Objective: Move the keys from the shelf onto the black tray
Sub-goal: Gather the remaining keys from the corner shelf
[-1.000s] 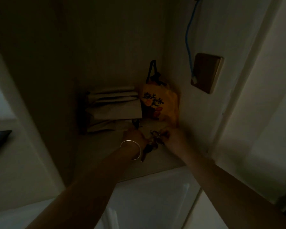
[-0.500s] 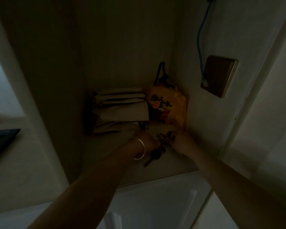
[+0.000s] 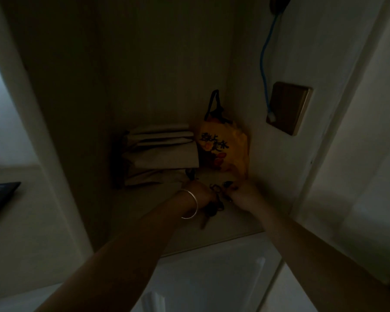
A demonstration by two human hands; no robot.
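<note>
Forearms: both reach up and forward from the bottom edge into a dim alcove, meeting over the shelf.
Cabinet front (image 3: 203, 273): pale panel just below the shelf edge, under the arms.
Shelf (image 3: 144, 212): light board set into the alcove; its front edge runs behind the forearms.
Bangle (image 3: 190, 204): thin silver ring on the left wrist.
Left hand (image 3: 199, 193): over the shelf with fingers curled in towards the keys and touching the bunch; too dark to tell whether it grips or only touches.
Keys (image 3: 216, 199): dark bunch between the two hands, low over the shelf, some hanging down; whether they rest on the board or are lifted cannot be told.
Right hand (image 3: 241, 193): just right of the bunch, fingers bent onto its top; the grip cannot be told in the gloom.
Black tray (image 3: 0, 194): far left edge, on a pale worktop beyond the alcove's side post, well apart from the keys.
Folded cloth stack (image 3: 162, 154): pale layers at the back of the shelf, left of centre.
Orange bag (image 3: 223, 149): upright in the back right corner beside the stack, dark lettering, black strap up.
Wall plate (image 3: 288, 108): brownish square on the right wall.
Blue cable (image 3: 265, 64): runs down the wall to the plate's lower left corner.
</note>
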